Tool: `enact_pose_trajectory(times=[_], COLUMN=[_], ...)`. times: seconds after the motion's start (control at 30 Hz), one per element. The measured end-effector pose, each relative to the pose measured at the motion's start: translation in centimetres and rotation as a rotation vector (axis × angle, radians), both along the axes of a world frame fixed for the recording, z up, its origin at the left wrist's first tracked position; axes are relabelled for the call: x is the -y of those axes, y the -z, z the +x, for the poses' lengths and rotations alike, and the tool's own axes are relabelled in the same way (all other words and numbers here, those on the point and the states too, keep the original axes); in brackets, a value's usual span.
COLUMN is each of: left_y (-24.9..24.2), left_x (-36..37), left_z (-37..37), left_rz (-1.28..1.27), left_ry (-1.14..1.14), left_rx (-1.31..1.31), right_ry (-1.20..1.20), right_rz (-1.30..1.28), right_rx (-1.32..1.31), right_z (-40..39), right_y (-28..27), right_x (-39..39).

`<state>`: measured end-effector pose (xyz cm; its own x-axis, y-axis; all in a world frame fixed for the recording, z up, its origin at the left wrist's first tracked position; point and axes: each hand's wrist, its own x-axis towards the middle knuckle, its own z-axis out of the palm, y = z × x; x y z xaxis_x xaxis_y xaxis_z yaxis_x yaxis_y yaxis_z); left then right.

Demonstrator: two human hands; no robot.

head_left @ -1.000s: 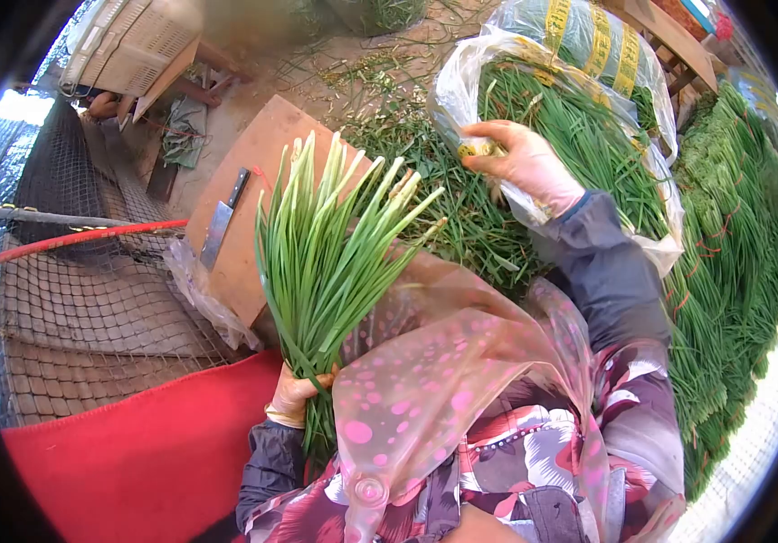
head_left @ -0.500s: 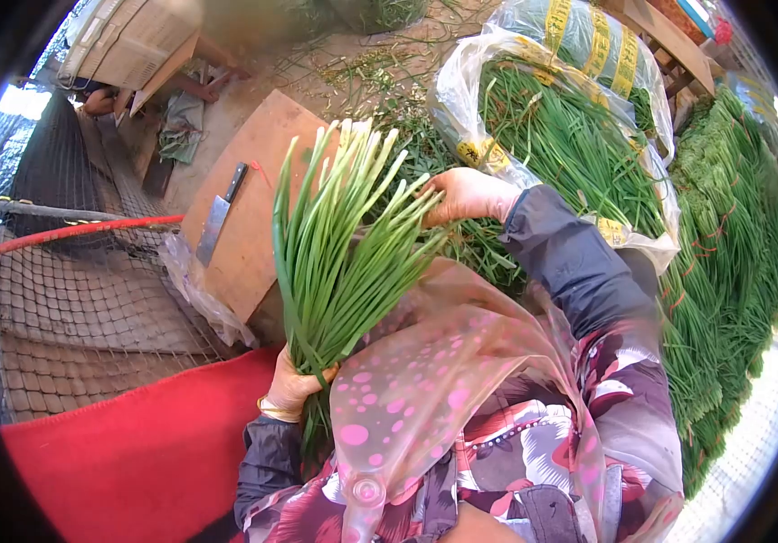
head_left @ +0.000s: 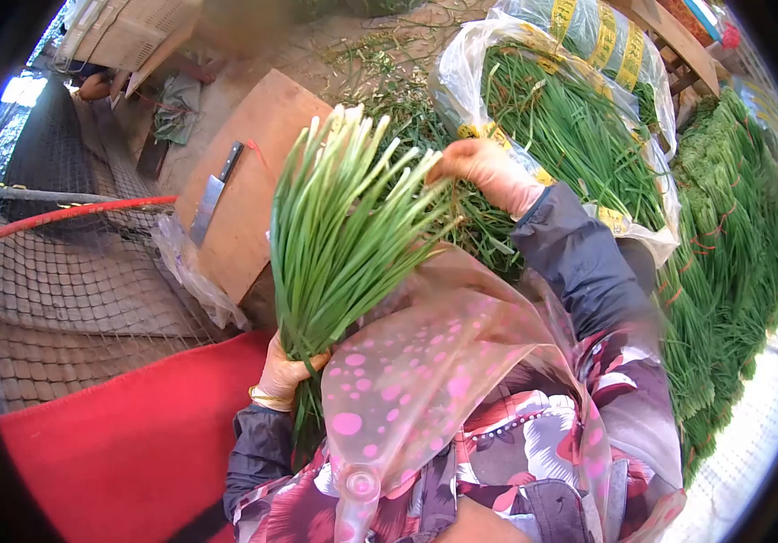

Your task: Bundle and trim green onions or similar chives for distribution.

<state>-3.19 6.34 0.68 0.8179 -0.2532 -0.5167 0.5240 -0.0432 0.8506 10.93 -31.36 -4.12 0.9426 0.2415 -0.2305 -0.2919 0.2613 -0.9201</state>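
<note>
A thick bunch of chives (head_left: pixel 344 244) fans upward in front of me, its pale cut ends at the top and its green leaves running down. My left hand (head_left: pixel 288 373), in a thin glove with a yellow band at the wrist, is wrapped round the lower leaves. At the bunch's upper right edge, my right hand (head_left: pixel 490 174) has thumb and fingers pinched at the tip of a pale stalk. Below lies a translucent apron (head_left: pixel 425 353) with pink dots, over my lap. A knife (head_left: pixel 215 195) with a black handle rests on a brown board (head_left: pixel 267 127) beyond the bunch.
An open plastic bag (head_left: pixel 461 68) full of chives stands at upper right. Stacked tied bundles (head_left: pixel 724 253) line the right side. Loose trimmings (head_left: pixel 398 90) litter the ground. Netting (head_left: pixel 90 299), a red pole (head_left: pixel 72 217) and red cloth (head_left: pixel 136 434) lie at left.
My right hand has turned and moved slightly up and right, still pinching at the stalk ends. The bunch in my left hand has shifted and spread a little.
</note>
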Motion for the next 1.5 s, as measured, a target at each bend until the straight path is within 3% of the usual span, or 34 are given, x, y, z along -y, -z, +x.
enact_pose_trajectory(times=[0.17,0.2,0.23,0.3,0.33,0.37,0.43,0.47,0.57,0.63,0.67,0.7,0.77,0.8,0.83,0.87,0.9,0.93,0.97,1.03,1.1,1.13,1.23,1.3,1.33,1.4,1.47,1.5], left_y=[-0.2,-0.1,-0.3,-0.8,-0.8,-0.6,0.0,0.1,0.2,0.4,0.3,0.3,-0.1,-0.3,-0.4,-0.3,-0.4,-0.5,-0.5,-0.6,-1.1,-1.0,-1.1,-1.3,-1.3,-1.1,-1.0,-0.9], left_x=[0.4,0.0,-0.2,-0.2,0.0,0.0,-0.2,0.1,0.6,1.0,1.2,1.3,1.3,1.4,1.3,1.2,0.9,0.6,0.3,-0.5,0.0,0.4,0.7,1.3,1.4,1.2,0.3,-0.1], left_z=[0.0,-0.1,-0.1,0.2,0.2,0.2,0.5,0.4,0.5,0.3,0.2,0.2,0.2,0.2,0.2,0.2,0.1,0.0,-0.2,0.1,0.4,0.3,0.4,0.6,0.5,0.3,-0.2,-0.4], left_rz=[-0.04,-0.044,-0.042,-0.014,-0.024,-0.024,-0.109,-0.174,-0.095,-0.098,-0.104,-0.109,-0.109,-0.113,-0.115,-0.114,-0.118,-0.122,-0.12,-0.16,-0.162,-0.169,-0.129,-0.118,-0.098,-0.079,-0.066,-0.066], left_ry=[-0.043,-0.055,-0.051,-0.04,-0.074,-0.069,-0.039,-0.076,-0.076,-0.083,-0.081,-0.079,-0.071,-0.066,-0.06,-0.061,-0.06,-0.062,-0.066,-0.013,-0.029,-0.05,-0.041,-0.071,-0.069,-0.069,-0.042,-0.038], left_rx=[0.025,0.031,0.035,0.002,-0.041,-0.043,-0.078,-0.107,-0.058,-0.041,-0.05,-0.06,-0.064,-0.065,-0.067,-0.069,-0.058,-0.044,-0.045,-0.106,-0.095,-0.094,-0.107,-0.098,-0.088,-0.084,-0.061,-0.06], right_ry=[0.528,0.68,0.415,0.182,-0.001,-0.064,-0.329,-0.342,-0.385,-0.262,-0.246,-0.244,0.093,0.16,0.22,0.215,0.316,0.417,0.34,-0.193,-0.076,-0.065,-0.102,-0.224,-0.221,0.114,0.327,0.456], right_rz=[0.443,0.24,-0.349,-0.852,-0.902,-0.88,-0.543,-0.461,-0.096,0.02,-0.198,-0.196,0.22,0.254,0.577,0.713,1.056,1.094,0.914,-0.848,-1.133,-0.921,-1.014,-0.731,-0.73,-0.295,-0.208,-0.341], right_rx=[0.031,-0.084,-0.019,0.239,0.177,0.273,0.203,0.182,0.135,0.11,0.056,0.054,-0.101,-0.032,-0.192,0.034,0.055,0.005,0.099,0.237,0.234,0.272,0.659,0.705,0.704,0.26,0.247,0.227], right_z=[1.3,0.0,0.7,-0.1,-0.3,-0.9,-0.6,0.4,0.5,-0.1,0.1,0.2,0.7,1.0,2.1,2.3,2.8,3.2,3.4,2.7,0.8,-0.1,0.0,0.1,0.1,0.1,1.7,2.7], right_y=[3.0,0.3,1.7,1.8,1.0,0.0,-2.5,0.6,0.9,-0.2,-0.6,0.3,2.7,2.2,3.2,1.5,1.9,2.4,2.9,0.5,-0.6,-2.3,-2.3,-0.5,0.1,0.8,0.8,1.1], right_x=[5.6,5.6,8.4,6.5,5.1,3.1,0.1,-0.9,-4.2,-5.6,-5.6,-5.8,-6.2,-5.2,-3.6,-1.6,0.7,3.9,6.5,6.6,3.5,2.3,-2.4,-4.8,-4.9,-4.6,-0.9,2.1])
